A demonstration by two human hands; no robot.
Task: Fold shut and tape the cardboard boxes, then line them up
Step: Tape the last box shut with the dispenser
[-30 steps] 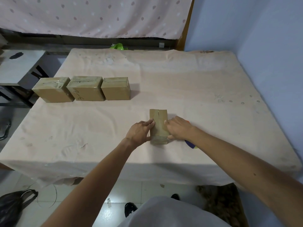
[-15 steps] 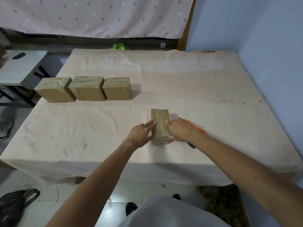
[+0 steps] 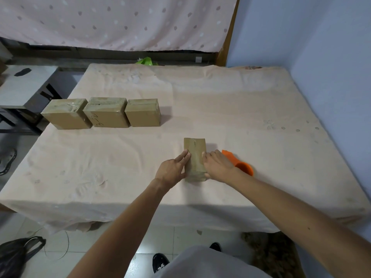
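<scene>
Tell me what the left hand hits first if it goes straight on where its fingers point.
Most likely the upright cardboard box: the left hand lies against its left side, fingers angled slightly into it. The row of three boxes sits well left of that line.

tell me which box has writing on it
The middle box in the row of three on the left: black handwriting marks its front face, unlike the rest.

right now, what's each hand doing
Left hand: open, straight fingers pressing the left side of the box.
Right hand: open, fingers flat against the box's right side.
</scene>
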